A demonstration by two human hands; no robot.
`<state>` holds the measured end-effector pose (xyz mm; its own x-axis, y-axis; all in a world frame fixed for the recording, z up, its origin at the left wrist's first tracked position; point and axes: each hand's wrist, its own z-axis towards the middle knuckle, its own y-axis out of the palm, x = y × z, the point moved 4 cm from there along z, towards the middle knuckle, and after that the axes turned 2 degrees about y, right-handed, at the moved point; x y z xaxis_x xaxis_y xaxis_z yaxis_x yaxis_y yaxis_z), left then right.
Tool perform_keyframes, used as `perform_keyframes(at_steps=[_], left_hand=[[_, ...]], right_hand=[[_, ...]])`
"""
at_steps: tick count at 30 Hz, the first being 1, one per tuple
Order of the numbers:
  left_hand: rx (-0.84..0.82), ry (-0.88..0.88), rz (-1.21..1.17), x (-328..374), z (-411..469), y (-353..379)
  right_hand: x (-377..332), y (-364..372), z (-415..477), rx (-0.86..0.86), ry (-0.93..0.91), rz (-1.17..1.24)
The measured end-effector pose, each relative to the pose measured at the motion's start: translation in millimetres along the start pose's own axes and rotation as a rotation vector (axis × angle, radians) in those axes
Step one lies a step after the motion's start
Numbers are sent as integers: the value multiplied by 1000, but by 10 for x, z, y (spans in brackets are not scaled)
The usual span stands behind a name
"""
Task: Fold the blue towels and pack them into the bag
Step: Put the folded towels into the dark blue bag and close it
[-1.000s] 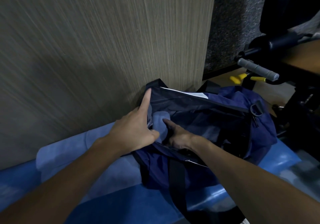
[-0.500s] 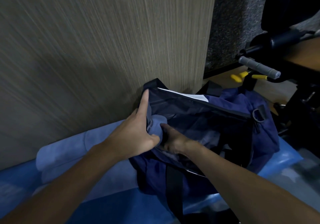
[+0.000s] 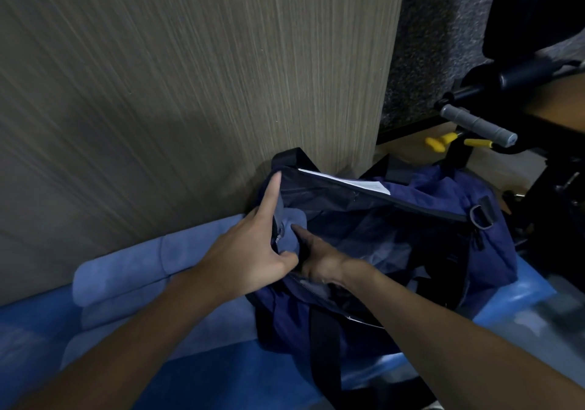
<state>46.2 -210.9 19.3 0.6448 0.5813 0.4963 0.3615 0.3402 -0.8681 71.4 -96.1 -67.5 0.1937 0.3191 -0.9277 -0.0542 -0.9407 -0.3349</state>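
A dark blue bag (image 3: 493, 245) lies open on a blue surface, its mouth facing me. A light blue folded towel (image 3: 289, 230) sits inside the bag at its left end. My left hand (image 3: 250, 251) holds the bag's left edge, index finger stretched up along the rim, thumb pressed at the opening. My right hand (image 3: 319, 257) reaches into the bag, thumb against the towel, its fingers hidden behind towel and fabric. More light blue towels (image 3: 126, 270) lie rolled or folded to the left of the bag, partly under my left arm.
A wood-grain panel (image 3: 190, 77) rises directly behind the bag and towels. At the right stands black equipment with a grey handle (image 3: 478, 126) and yellow parts (image 3: 438, 143). A black strap (image 3: 326, 349) hangs down the bag's front. The blue surface (image 3: 221, 374) extends toward me.
The towel has sunk slightly deeper into the bag's left end and my right hand has pushed in with it. My left hand stays on the rim.
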Motion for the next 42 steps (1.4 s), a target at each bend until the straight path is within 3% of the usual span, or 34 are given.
perform_keyframes(at_steps=[4, 7, 14, 25, 31, 35, 38, 42], left_hand=[[20, 21, 14, -65, -8, 5], [24, 35, 20, -120, -27, 6], [11, 49, 15, -204, -22, 32], [69, 179, -122, -148, -158, 14], [205, 217, -128, -252, -637, -131], [369, -8, -168, -890, -1067, -116], [343, -111, -83, -1329, -1349, -58], [316, -147, 31, -1722, -1622, -79]], right_hand=[[227, -2, 46, -32, 133, -29], [286, -54, 79, 101, 126, -87], [307, -91, 62, 116, 132, -196], [-224, -228, -575, 355, -118, -113], [-613, -64, -993, 428, -315, -153], [-862, 411, -1023, 284, -349, -102], [-900, 901, -912, 131, -324, -133], [-785, 1393, -720, 48, -246, -241]])
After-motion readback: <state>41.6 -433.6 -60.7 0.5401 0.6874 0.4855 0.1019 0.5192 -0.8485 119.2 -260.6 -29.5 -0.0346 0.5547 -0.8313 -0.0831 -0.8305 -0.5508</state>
